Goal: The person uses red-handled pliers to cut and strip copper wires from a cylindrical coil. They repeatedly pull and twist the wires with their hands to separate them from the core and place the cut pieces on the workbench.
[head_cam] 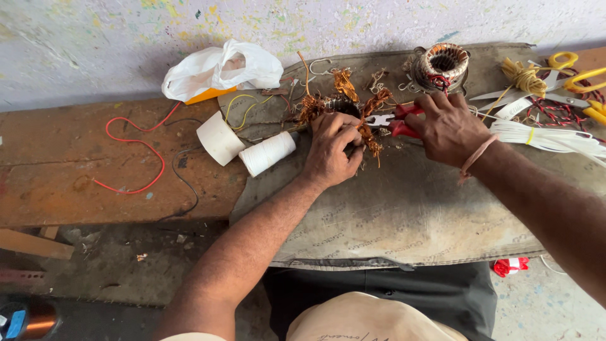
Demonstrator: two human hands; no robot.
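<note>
Nearest us: left hand (333,148) clenched on copper-wound stator (344,104), mid-mat (404,208). Right hand (445,129) grasps red-handled pliers (394,120); long axis horiz., nose pointing left toward windings.

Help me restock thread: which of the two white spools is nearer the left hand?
The white thread spool, lying closer to the left hand; the other white roll sits farther left.

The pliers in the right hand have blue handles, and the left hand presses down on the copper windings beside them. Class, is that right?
Not quite. The head view shows the pliers with red handles, not blue. The rest stands: the right hand grips them, and the left hand presses on the copper windings beside them.
</note>
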